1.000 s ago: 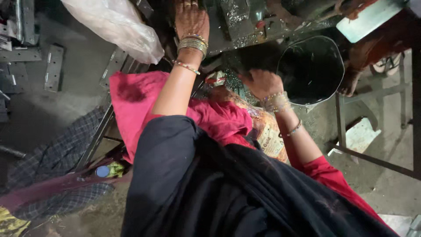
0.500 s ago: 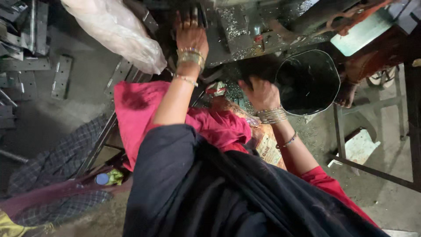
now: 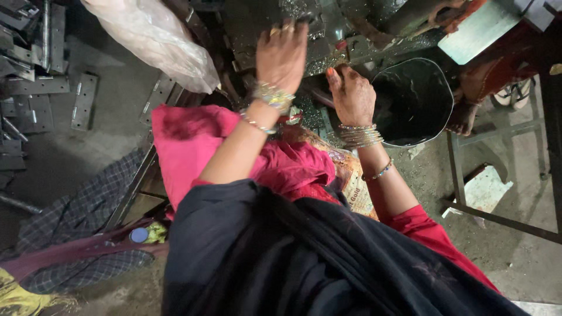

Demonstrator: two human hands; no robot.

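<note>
Both hands work at the dark greasy metal press machine point(image 3: 328, 29), upper centre: my left hand point(image 3: 282, 54) lies flat, fingers released; my right hand point(image 3: 351, 93) curls on its lower edge, grasp unclear. Probably feeding; next needs careful placement. Black round plastic bucket point(image 3: 413, 102), right: contents indiscernible.

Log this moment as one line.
left hand: on dark metal machine | right hand: at machine edge, beside round black bucket | grasp: unclear

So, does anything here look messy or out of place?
Yes. Metal hinge plates lie scattered on the floor at far left, at odd angles. Small metal bits litter the spot below the left hand and right hand.
</note>
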